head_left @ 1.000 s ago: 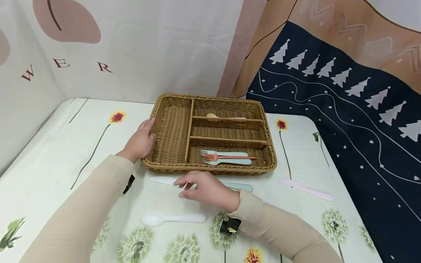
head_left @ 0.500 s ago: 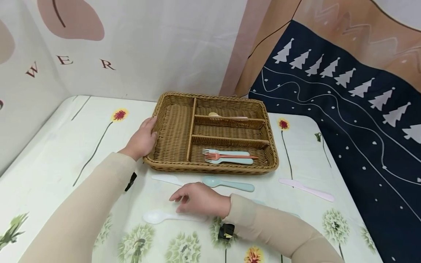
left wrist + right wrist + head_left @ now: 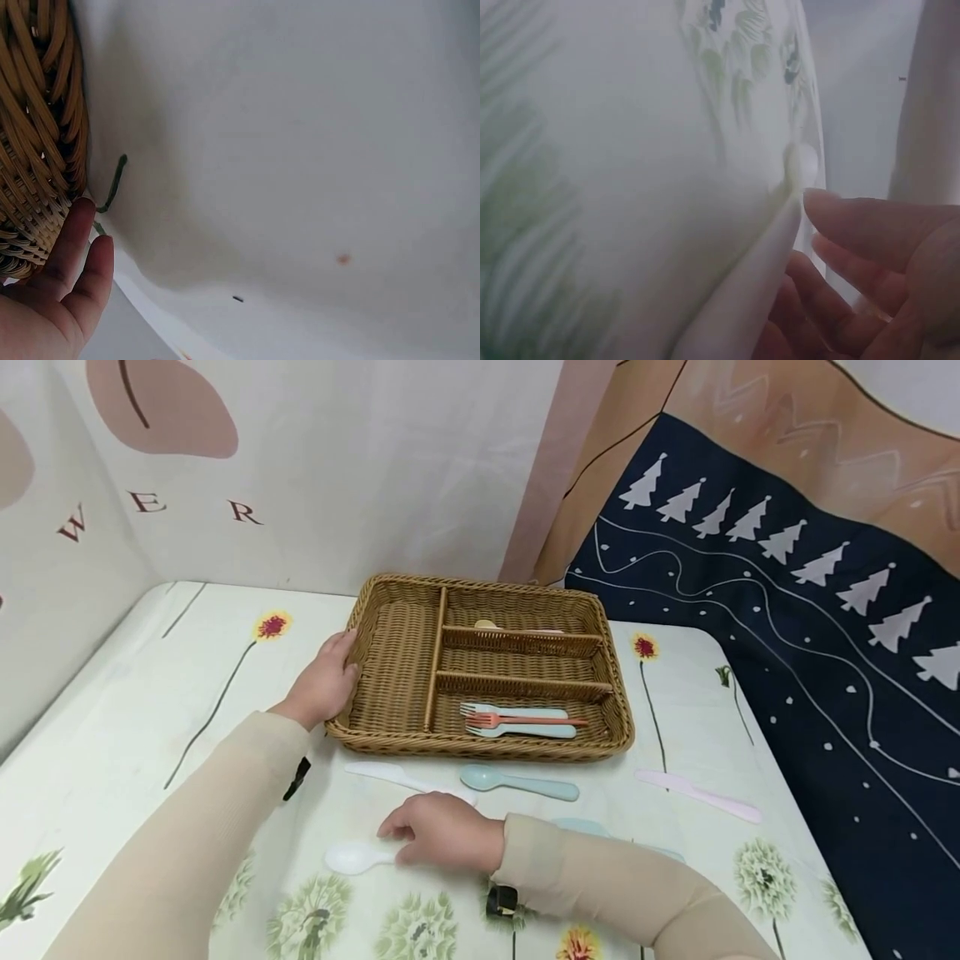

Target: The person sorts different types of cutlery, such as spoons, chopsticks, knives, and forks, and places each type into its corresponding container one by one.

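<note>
My left hand [image 3: 321,681] holds the left rim of the wicker cutlery basket [image 3: 480,747]; in the left wrist view its fingers [image 3: 75,240] lie along the woven outer wall [image 3: 45,112]. My right hand [image 3: 446,833] is low over a white spoon [image 3: 352,858] on the tablecloth, covering much of its handle. In the right wrist view the thumb [image 3: 847,217] is right at the spoon's neck, the other fingers loosely bent beyond the handle [image 3: 742,300]. Just behind this hand lie a white knife [image 3: 382,771] and a light-blue spoon [image 3: 525,785].
The basket's front compartment holds two light-blue forks [image 3: 517,712] and an orange fork [image 3: 540,721]. Cutlery shows partly in the rear compartment. A pink knife [image 3: 701,796] lies to the right. My right forearm [image 3: 592,872] partly hides another light-blue utensil [image 3: 583,826].
My right hand has moved from over the white knife toward me, down to the white spoon, uncovering the light-blue spoon. My left hand stays on the basket.
</note>
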`<state>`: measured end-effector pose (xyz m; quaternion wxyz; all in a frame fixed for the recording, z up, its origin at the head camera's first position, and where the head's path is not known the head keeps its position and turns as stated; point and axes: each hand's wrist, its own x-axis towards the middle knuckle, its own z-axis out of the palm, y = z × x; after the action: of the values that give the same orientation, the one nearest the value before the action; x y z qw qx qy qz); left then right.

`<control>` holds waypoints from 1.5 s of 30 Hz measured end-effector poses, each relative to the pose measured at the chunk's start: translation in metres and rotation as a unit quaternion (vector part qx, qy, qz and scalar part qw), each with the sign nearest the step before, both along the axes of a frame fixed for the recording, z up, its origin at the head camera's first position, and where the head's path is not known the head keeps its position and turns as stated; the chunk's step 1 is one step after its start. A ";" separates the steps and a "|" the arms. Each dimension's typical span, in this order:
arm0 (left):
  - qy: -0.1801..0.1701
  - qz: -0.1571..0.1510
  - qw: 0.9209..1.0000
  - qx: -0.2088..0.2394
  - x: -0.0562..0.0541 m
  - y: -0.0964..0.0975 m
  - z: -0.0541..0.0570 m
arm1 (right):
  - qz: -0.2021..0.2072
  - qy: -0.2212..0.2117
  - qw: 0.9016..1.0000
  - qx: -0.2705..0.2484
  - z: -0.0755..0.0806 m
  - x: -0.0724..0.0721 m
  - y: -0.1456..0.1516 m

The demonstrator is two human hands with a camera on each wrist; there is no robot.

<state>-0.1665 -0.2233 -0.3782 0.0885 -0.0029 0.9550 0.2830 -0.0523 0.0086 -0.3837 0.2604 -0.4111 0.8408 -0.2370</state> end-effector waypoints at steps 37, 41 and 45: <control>0.006 -0.001 1.000 0.002 0.002 0.000 0.000 | 0.010 0.089 0.996 0.010 0.030 -0.014 0.005; 0.004 -0.002 1.000 0.004 0.002 0.000 -0.001 | -0.008 0.072 0.997 -0.013 0.045 -0.025 0.012; 0.006 -0.003 1.000 0.005 0.001 0.000 -0.002 | -0.029 0.054 0.998 -0.030 0.057 -0.034 0.021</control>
<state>-0.1650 -0.2234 -0.3798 0.0835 0.0016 0.9543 0.2871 -0.0858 0.0295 -0.3271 0.1951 -0.4063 0.8578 -0.2471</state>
